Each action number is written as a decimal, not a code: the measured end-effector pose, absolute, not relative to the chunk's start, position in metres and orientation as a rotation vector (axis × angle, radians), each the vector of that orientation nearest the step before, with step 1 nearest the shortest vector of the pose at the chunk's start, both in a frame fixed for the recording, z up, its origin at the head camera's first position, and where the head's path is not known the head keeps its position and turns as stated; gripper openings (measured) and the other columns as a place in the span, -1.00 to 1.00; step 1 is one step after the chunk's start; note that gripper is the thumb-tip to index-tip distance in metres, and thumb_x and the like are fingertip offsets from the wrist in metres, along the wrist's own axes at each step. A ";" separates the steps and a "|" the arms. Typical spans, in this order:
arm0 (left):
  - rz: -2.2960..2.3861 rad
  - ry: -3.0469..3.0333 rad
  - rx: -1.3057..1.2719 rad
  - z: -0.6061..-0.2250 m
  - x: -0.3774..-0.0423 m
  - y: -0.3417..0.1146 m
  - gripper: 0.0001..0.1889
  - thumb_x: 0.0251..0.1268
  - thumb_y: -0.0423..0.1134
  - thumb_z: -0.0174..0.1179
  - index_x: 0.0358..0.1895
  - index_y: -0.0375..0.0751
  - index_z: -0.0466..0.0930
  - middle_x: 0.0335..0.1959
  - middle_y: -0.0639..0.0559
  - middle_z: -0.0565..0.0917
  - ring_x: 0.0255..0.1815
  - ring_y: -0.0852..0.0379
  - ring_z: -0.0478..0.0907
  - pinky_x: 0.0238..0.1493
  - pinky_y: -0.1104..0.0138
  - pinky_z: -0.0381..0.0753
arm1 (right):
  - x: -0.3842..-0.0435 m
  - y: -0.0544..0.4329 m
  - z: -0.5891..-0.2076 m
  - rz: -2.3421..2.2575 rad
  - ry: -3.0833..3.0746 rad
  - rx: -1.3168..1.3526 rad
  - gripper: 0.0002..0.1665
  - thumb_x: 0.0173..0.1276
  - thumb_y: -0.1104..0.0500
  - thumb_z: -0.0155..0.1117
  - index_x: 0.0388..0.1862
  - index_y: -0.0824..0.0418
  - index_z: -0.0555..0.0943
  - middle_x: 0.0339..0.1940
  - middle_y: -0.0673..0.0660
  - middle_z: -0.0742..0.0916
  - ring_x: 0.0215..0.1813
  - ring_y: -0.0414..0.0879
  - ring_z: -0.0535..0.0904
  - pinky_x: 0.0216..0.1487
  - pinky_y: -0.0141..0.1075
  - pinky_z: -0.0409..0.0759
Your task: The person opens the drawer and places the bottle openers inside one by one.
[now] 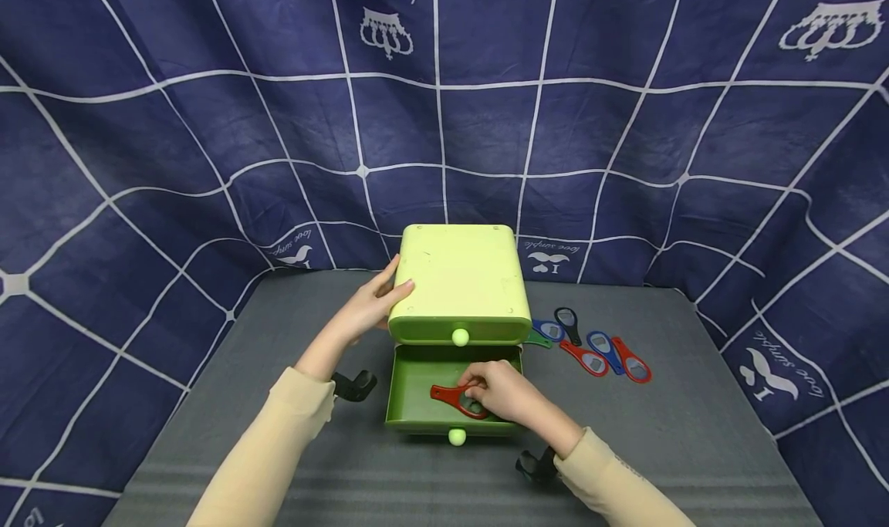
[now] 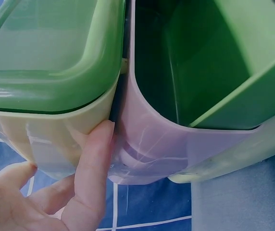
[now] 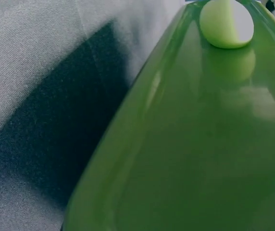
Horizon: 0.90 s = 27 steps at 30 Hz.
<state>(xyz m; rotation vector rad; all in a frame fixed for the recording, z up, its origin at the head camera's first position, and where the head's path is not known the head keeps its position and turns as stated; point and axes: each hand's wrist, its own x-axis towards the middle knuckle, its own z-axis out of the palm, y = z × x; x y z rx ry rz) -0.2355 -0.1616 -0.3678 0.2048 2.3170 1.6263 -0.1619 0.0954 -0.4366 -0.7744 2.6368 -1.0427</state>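
A small cabinet [image 1: 458,272] with a light yellow-green top stands in the middle of the table. Its upper drawer [image 2: 46,96] is closed, while the green lower drawer [image 1: 424,369] is pulled out toward me. My left hand [image 1: 364,307] rests against the cabinet's left side, the thumb lying over the top edge; in the left wrist view the fingertips touch the cream casing. Over the lower drawer, my right hand [image 1: 500,390] pinches a red magnifying glass [image 1: 451,395] by its round end. The right wrist view shows only the drawer front [image 3: 185,144] and its round knob [image 3: 226,24].
Right of the cabinet lie several more magnifying glasses, among them a black one [image 1: 568,325], a blue one [image 1: 606,351] and a red one [image 1: 633,363]. A green handle [image 1: 538,340] shows beside the cabinet. Blue gridded cloth [image 1: 486,126] hangs behind the grey table [image 1: 694,442].
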 end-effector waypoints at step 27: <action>1.630 2.304 0.208 -0.368 -0.235 -0.162 -0.18 0.47 0.18 0.03 0.59 0.32 -0.29 0.56 -0.21 0.16 0.02 -0.07 0.66 -0.13 0.12 0.73 | -0.155 0.155 -0.399 -1.329 2.591 -0.597 -0.79 0.31 0.16 0.40 -0.11 0.20 0.70 -0.23 0.04 0.76 -0.23 -0.16 0.70 -0.24 -0.38 0.66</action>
